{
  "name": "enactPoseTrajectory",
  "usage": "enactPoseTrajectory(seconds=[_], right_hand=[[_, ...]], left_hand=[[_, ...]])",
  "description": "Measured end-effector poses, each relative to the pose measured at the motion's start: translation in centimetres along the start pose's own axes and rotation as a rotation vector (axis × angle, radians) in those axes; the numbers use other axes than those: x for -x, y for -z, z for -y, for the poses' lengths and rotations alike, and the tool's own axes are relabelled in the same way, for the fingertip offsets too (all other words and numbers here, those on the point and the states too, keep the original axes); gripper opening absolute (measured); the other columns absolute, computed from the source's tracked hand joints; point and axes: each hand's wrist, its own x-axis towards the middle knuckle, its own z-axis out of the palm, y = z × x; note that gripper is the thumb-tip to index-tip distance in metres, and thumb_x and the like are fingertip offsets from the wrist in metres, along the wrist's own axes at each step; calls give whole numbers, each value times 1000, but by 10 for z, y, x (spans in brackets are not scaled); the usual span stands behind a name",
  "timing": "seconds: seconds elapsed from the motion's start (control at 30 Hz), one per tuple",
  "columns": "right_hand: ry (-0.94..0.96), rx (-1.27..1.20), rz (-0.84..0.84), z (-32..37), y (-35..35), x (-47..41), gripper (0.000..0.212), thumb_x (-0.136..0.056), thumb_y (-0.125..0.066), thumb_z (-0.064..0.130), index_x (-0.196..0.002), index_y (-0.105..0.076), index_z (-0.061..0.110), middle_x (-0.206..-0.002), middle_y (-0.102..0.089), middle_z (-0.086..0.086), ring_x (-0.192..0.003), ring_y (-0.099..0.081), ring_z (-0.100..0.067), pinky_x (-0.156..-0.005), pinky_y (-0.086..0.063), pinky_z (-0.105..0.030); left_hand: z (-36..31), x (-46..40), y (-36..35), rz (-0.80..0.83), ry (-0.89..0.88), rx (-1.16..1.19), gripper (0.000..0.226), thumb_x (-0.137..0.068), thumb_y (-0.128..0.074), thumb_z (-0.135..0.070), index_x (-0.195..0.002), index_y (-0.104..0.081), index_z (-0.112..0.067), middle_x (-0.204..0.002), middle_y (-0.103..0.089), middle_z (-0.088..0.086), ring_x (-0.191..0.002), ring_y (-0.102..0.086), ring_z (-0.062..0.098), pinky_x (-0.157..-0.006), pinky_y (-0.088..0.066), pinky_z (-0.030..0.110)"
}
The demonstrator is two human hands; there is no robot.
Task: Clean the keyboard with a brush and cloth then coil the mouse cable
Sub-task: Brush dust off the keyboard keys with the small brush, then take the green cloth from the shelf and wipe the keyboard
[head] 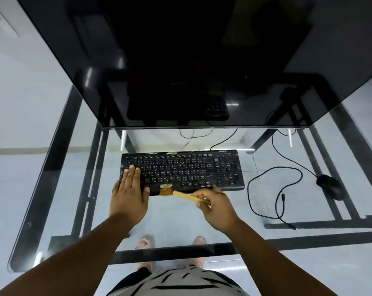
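Lying on the glass table (52,189), the black keyboard (181,170) sits near the middle, its long side running left to right, the same way as the table's near edge; the big dark screen (180,60) stands behind it, toward the far edge; the mouse (330,186) rests well apart, over by the right edge, and its cable (264,189) loops loose on the glass between mouse and keyboard; no cloth shows anywhere. The left hand (128,195) lies flat on the keyboard's left end with straight fingers, holding it down. The right hand (217,207) is at the near edge of the keyboard and pinches the yellow brush (180,194) by its handle; the brush points left, along the keyboard, with its bristles touching the bottom row of keys just beside the left thumb. So the keys still to sweep seem to lie up and to the right of the bristles, and the right hand is nearer them.
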Motion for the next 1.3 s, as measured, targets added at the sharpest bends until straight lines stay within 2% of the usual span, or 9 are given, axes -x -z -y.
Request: enactPoseTrajectory(seconds=[0.07, 0.17, 0.47, 0.67, 0.77, 0.9, 1.03, 1.13, 1.3], right_hand=[[96, 78, 43, 5, -9, -1, 26, -87, -66, 11, -108, -71, 25, -85, -55, 21, -83, -48, -8, -79, -44, -24], [209, 152, 53, 7, -21, -4, 24, -85, -67, 11, -106, -72, 23, -95, -63, 11, -90, -48, -13, -77, -42, -25], [236, 284, -1, 4, -31, -4, 22, -80, -70, 16, -99, -73, 28, -87, -61, 10, -83, -54, -19, -71, -50, -39], [203, 245, -45, 23, -25, -10, 27, -86, -64, 33, -111, -71, 26, -100, -61, 10, -97, -54, -14, -83, -49, -31], [225, 132, -113, 49, -11, -25, 28, -89, -63, 30, -116, -68, 24, -107, -61, 9, -104, -54, -11, -87, -47, -25], [340, 21, -231, 102, 15, -59, 28, -91, -63, 25, -117, -68, 19, -112, -61, 8, -109, -56, -9, -94, -47, -24], [468, -56, -316, 164, 37, -88, 28, -92, -61, 26, -119, -66, 18, -117, -59, 8, -111, -57, -8, -94, -49, -26], [556, -121, -369, 211, 51, -102, 28, -93, -62, 23, -120, -66, 18, -118, -58, 10, -112, -56, -4, -89, -51, -21], [707, -154, -492, 289, 67, -124, 29, -92, -63, 18, -121, -65, 16, -119, -59, 9, -114, -55, -1, -96, -48, -25]], left_hand=[[8, 0, 1, 11, 19, 10, 64, -100, -27, -41, -155, -12, -13, -164, -6, 3, -151, -2, 19, -121, -4, 39], [15, -1, 2, 22, 32, 24, 63, -101, -28, -39, -156, -9, -13, -164, -2, 2, -151, 0, 17, -121, -2, 38], [18, -1, 3, 46, 19, 32, 64, -101, -25, -42, -156, -6, -15, -164, 1, 1, -151, 3, 17, -121, -2, 36], [18, -8, 24, -5, 3, 46, 63, -101, -30, -43, -156, -10, -19, -164, -3, 1, -151, -5, 20, -121, -8, 41], [20, -15, 50, -62, -6, 37, 62, -100, -32, -44, -155, -15, -22, -163, -10, 3, -148, -18, 26, -118, -19, 45], [26, -27, 94, -187, -26, 41, 61, -100, -30, -47, -154, -18, -22, -162, -17, 2, -144, -29, 26, -113, -30, 47], [37, -37, 149, -382, -68, 78, 58, -97, -31, -44, -147, -35, -15, -153, -36, 6, -136, -40, 28, -106, -39, 48], [46, -42, 198, -542, -111, 86, 55, -95, -35, -41, -143, -41, -13, -146, -44, 9, -131, -44, 29, -103, -40, 46], [65, -55, 284, -774, -153, 63, 50, -97, -38, -38, -139, -44, -13, -143, -48, 9, -129, -44, 29, -101, -37, 45]])
